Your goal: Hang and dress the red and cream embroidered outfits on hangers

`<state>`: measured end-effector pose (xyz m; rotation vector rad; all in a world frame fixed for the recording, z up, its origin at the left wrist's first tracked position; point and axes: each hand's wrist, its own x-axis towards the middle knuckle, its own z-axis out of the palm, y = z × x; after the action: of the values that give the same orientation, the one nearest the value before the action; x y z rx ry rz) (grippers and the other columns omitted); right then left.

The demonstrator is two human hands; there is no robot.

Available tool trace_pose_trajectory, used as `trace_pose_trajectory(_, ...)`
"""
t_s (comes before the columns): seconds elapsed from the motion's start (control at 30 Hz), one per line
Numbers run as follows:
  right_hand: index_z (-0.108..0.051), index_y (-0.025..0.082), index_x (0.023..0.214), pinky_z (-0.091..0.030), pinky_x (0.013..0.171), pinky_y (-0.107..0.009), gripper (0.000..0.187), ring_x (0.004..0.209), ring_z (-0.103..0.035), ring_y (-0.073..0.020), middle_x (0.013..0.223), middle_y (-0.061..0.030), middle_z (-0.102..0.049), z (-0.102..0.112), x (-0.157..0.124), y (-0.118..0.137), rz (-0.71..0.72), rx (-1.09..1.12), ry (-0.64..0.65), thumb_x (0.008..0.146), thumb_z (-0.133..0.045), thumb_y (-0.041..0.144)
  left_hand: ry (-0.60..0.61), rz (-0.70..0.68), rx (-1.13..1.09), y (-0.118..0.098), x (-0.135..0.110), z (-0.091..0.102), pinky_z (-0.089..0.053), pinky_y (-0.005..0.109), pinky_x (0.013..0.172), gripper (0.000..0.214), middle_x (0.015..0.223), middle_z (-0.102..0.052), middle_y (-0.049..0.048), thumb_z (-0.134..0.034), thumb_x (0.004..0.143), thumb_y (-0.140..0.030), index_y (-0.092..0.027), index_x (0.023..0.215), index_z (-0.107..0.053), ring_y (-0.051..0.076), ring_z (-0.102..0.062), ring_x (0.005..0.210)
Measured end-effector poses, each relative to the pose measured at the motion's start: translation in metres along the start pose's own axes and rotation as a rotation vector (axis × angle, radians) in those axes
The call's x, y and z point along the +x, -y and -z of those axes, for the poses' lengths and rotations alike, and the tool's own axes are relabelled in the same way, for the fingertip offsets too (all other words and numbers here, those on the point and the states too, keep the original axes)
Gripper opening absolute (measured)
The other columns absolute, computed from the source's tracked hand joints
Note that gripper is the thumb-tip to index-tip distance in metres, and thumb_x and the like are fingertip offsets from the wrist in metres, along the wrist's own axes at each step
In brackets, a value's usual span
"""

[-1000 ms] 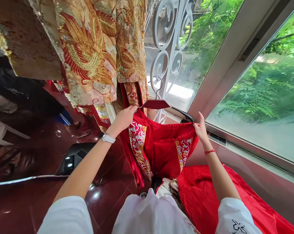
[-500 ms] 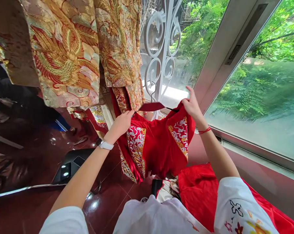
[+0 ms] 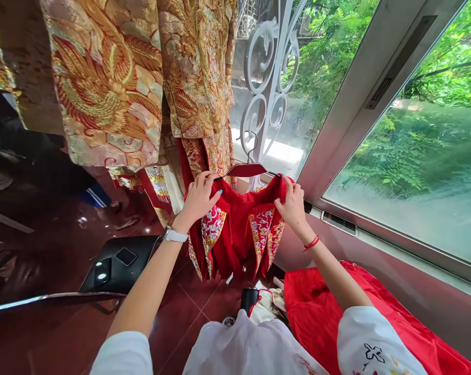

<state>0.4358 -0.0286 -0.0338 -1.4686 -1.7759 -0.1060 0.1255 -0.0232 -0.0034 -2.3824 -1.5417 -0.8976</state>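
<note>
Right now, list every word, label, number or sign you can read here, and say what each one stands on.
None can be read.
The red garment held by the left hand and right hand carries embroidered patterns only.
The white sleeve bears a dark drawn motif, not lettering.
The black scale shows two lit panels, too small to read.

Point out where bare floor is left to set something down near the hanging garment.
Bare tile floor lies left of the left hand, between the black scale and the camera edge. It is crowded under the red garment that both hands grip, where red cloth covers the floor below the right hand.
</note>
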Motion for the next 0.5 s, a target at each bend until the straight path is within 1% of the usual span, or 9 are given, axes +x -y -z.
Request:
trace_pose_trajectory(0.07, -0.044, 0.019, 0.142, -0.048, 0.092, -0.052, 0.06, 0.106, -0.052, -0.031, 0.113, -0.0142, -0.056, -0.003, -0.007, 0.008, -0.033, -0.022, -0.057, 0.083, -0.05, 0.019, -0.062, 0.001, -0.065, 0.002, -0.003, 0.0, -0.044, 0.053, 0.108, 0.047, 0.137, -0.047, 0.0173, -0.051, 0.094, -0.03, -0.019, 0.139, -0.04, 0.033, -0.048, 0.13)
trace_pose_trajectory(0.1, -0.047, 0.019, 0.139, -0.048, 0.088, -0.047, 0.055, 0.1, -0.054, -0.0289, 0.108, -0.0123, -0.058, -0.005, -0.011, 0.012, -0.044, -0.004, -0.048, 0.084, -0.048, 0.019, -0.087, 0.003, -0.08, 0.003, -0.004, -0.001, -0.041, 0.053, 0.111, 0.049, 0.137, -0.047, 0.0166, -0.052, 0.094, -0.029, -0.02, 0.14, -0.039, 0.032, -0.047, 0.131)
trace_pose_trajectory(0.13, -0.049, 0.02, 0.136, -0.048, 0.083, -0.042, 0.05, 0.092, -0.056, -0.0263, 0.1, -0.0097, -0.061, -0.009, -0.017, 0.017, -0.051, 0.03, -0.002, 0.086, -0.047, 0.019, -0.106, 0.005, -0.079, 0.003, -0.005, -0.002, -0.038, 0.054, 0.114, 0.049, 0.136, -0.048, 0.0159, -0.052, 0.094, -0.027, -0.021, 0.141, -0.039, 0.032, -0.046, 0.132)
trace_pose_trajectory(0.2, -0.051, 0.021, 0.134, -0.045, 0.071, -0.032, 0.046, 0.074, -0.057, -0.0207, 0.082, -0.0027, -0.061, -0.02, -0.03, 0.026, -0.056, 0.123, 0.191, 0.088, -0.045, 0.019, -0.133, 0.014, -0.045, 0.003, -0.008, -0.004, -0.03, 0.058, 0.119, 0.047, 0.135, -0.05, 0.0151, -0.053, 0.094, -0.026, -0.022, 0.139, -0.042, 0.032, -0.043, 0.134)
trace_pose_trajectory(0.27, -0.052, 0.022, 0.134, -0.039, 0.063, -0.028, 0.046, 0.061, -0.052, -0.017, 0.067, 0.0032, -0.055, -0.036, -0.043, 0.035, -0.043, 0.204, 0.425, 0.089, -0.045, 0.017, -0.153, 0.022, -0.019, 0.002, -0.01, -0.006, -0.021, 0.062, 0.122, 0.045, 0.136, -0.05, 0.0156, -0.053, 0.094, -0.025, -0.022, 0.138, -0.044, 0.034, -0.04, 0.137)
trace_pose_trajectory(0.3, -0.051, 0.022, 0.135, -0.037, 0.062, -0.027, 0.048, 0.058, -0.051, -0.0162, 0.062, 0.005, -0.053, -0.045, -0.049, 0.039, -0.038, 0.234, 0.517, 0.088, -0.045, 0.016, -0.165, 0.025, -0.019, 0.002, -0.012, -0.006, -0.019, 0.062, 0.122, 0.046, 0.138, -0.049, 0.0163, -0.054, 0.094, -0.025, -0.022, 0.138, -0.043, 0.034, -0.039, 0.139)
trace_pose_trajectory(0.37, -0.052, 0.021, 0.135, -0.036, 0.062, -0.026, 0.05, 0.057, -0.05, -0.0159, 0.06, 0.0059, -0.05, -0.065, -0.061, 0.045, -0.055, 0.266, 0.606, 0.086, -0.046, 0.013, -0.203, 0.037, -0.035, -0.001, -0.016, -0.005, -0.022, 0.062, 0.122, 0.049, 0.144, -0.043, 0.0179, -0.054, 0.093, -0.024, -0.021, 0.14, -0.041, 0.034, -0.033, 0.144)
trace_pose_trajectory(0.43, -0.054, 0.02, 0.131, -0.037, 0.062, -0.026, 0.046, 0.06, -0.053, -0.0167, 0.063, 0.0036, -0.055, -0.086, -0.073, 0.05, -0.1, 0.269, 0.611, 0.086, -0.047, 0.011, -0.253, 0.068, -0.056, -0.008, -0.026, -0.005, -0.026, 0.061, 0.121, 0.051, 0.15, -0.037, 0.0184, -0.054, 0.092, -0.022, -0.021, 0.141, -0.039, 0.034, -0.028, 0.148)
trace_pose_trajectory(0.5, -0.056, 0.019, 0.127, -0.039, 0.064, -0.027, 0.041, 0.064, -0.057, -0.0181, 0.07, -0.0007, -0.062, -0.106, -0.085, 0.055, -0.141, 0.251, 0.612, 0.088, -0.047, 0.013, -0.323, 0.127, -0.086, -0.021, -0.044, -0.011, -0.029, 0.06, 0.12, 0.046, 0.15, -0.038, 0.0178, -0.05, 0.093, -0.019, -0.022, 0.138, -0.041, 0.033, -0.028, 0.148)
